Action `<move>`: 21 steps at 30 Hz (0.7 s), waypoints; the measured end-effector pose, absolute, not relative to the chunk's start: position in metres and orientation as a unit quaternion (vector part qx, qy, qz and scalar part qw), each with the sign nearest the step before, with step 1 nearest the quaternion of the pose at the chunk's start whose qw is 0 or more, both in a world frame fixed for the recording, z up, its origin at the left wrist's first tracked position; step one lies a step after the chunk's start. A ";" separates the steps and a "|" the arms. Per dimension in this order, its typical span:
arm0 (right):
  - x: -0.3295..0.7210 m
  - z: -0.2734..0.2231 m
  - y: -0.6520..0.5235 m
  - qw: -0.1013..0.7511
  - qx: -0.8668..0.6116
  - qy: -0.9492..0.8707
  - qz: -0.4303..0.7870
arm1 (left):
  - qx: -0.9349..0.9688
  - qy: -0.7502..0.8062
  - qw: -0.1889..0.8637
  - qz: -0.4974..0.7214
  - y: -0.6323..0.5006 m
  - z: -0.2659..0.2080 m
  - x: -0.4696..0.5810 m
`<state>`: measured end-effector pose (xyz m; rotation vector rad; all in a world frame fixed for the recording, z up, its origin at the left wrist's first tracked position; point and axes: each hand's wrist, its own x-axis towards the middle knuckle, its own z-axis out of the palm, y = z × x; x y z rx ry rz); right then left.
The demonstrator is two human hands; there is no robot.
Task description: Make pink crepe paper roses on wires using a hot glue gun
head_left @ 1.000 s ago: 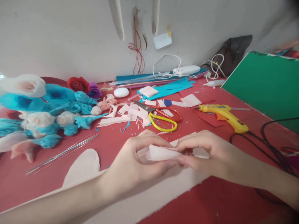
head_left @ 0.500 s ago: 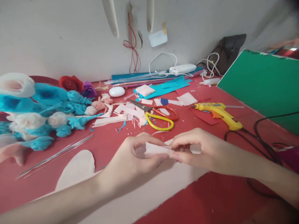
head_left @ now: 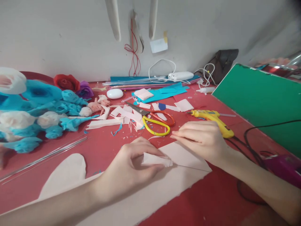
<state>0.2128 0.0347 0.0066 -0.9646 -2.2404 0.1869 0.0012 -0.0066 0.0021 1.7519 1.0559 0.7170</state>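
Observation:
My left hand [head_left: 137, 160] is closed on a small folded piece of pale pink crepe paper [head_left: 156, 160], its gathered end showing past the fingertips. Away from that piece, my right hand [head_left: 199, 136] has its fingers pressed together near the scissors' handles; whether anything is pinched in them I cannot make out. Both hands are over a large pale pink sheet [head_left: 150, 194] on the red table. A thin dark line runs over the sheet from the folded piece toward its right corner. Scissors [head_left: 156, 125] with one yellow and one red handle lie beyond the hands.
A yellow glue gun [head_left: 211, 117] lies beyond my right hand, its cable trailing right beside a green board [head_left: 258, 103]. Paper scraps [head_left: 128, 114] litter the middle. On the left are blue paper flowers [head_left: 47, 94], thin metal wires [head_left: 54, 153] and a rounded pink cutout [head_left: 64, 174].
My right hand has let go of the folded paper and moved away, up and to the right. My left hand keeps hold of it. The view has shifted slightly.

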 end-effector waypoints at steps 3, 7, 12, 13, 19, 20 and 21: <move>0.216 0.004 0.038 0.352 -0.399 -0.846 0.017 | 0.732 0.408 0.455 0.301 -0.005 0.001 0.002; 0.217 0.013 0.042 0.326 -0.453 -0.828 0.050 | 0.722 0.424 0.458 0.298 -0.004 0.002 0.004; 0.209 0.035 0.028 0.233 -0.452 -0.839 0.194 | 0.679 0.459 0.486 0.304 -0.008 0.002 0.002; 0.207 0.038 0.023 0.193 -0.450 -0.837 0.245 | 0.668 0.463 0.495 0.308 -0.008 0.002 0.002; 0.192 0.031 0.004 0.115 -0.432 -0.836 0.318 | 0.652 0.459 0.510 0.323 -0.008 0.001 0.005; 0.191 0.028 0.003 0.123 -0.427 -0.841 0.308 | 0.656 0.454 0.507 0.327 -0.008 0.001 0.006; 0.190 0.026 0.003 0.127 -0.421 -0.846 0.301 | 0.660 0.449 0.502 0.332 -0.008 0.001 0.005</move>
